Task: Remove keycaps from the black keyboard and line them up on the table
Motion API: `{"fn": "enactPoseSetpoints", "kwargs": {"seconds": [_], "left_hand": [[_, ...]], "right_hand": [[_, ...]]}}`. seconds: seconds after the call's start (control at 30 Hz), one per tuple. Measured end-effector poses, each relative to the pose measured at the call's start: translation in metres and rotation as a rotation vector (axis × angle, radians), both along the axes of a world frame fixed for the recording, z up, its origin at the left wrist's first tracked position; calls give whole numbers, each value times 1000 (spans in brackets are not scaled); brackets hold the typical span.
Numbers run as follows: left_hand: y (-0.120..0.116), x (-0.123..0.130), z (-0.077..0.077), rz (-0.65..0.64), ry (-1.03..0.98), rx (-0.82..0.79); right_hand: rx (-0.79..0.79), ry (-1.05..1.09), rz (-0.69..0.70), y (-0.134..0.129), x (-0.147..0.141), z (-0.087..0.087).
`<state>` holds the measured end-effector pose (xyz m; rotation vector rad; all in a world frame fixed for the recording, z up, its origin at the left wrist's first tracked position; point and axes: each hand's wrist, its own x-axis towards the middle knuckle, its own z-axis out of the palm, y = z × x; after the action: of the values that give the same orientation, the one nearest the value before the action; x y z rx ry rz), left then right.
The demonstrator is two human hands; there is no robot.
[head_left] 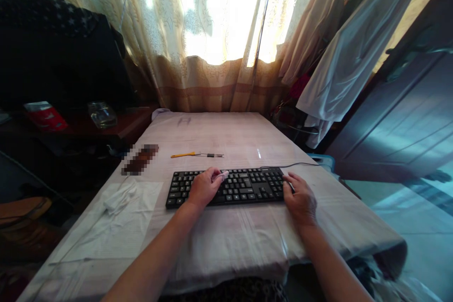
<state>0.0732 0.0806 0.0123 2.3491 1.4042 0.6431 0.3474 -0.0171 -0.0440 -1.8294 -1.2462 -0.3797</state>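
A black keyboard [260, 189] lies flat across the cloth-covered table, its cable running off to the right. Over its left-middle keys, my left hand [205, 186] is closed with a small white wipe [222, 176] pinched between thumb and fingers; the wipe touches or hovers just over the keys. My right hand [300, 197] grips the keyboard's right end, fingers at the top corner and thumb by the side. Behind the keyboard lie a thin tool with a yellow handle [183, 155] and a small dark piece with wire ends [212, 155].
White tissue sheets [130, 226] lie at the table's left, with a crumpled white piece [120, 198] on them. A pixelated brown object [140, 159] is behind. A side desk holds a dark monitor [60, 66], a red packet [46, 117] and a glass jar [102, 115]. Curtains hang behind.
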Motion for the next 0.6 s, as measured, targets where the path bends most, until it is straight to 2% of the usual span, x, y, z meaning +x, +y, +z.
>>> {"fn": "enactPoseSetpoints", "kwargs": {"seconds": [0.07, 0.17, 0.23, 0.33, 0.43, 0.53, 0.6], "left_hand": [[-11, 5, -3, -47, -71, -40], [-26, 9, -9, -157, -215, -145], [-32, 9, -14, -209, -319, -233], [-37, 6, -18, -233, -403, -343], [-42, -1, -16, -261, -365, -377], [-46, -15, -9, -225, -186, -233], [-43, -31, -5, -187, -84, -72]], "right_hand": [[36, -123, 125, -6, -26, 13], [-81, -223, 466, -11, -70, 27], [-133, -240, 585, -12, -92, 30], [-122, -202, 590, -11, -110, 29], [-122, -181, 636, -11, -113, 25], [-154, -192, 629, -7, -101, 23], [-182, -158, 496, -1, -78, 27]]}}
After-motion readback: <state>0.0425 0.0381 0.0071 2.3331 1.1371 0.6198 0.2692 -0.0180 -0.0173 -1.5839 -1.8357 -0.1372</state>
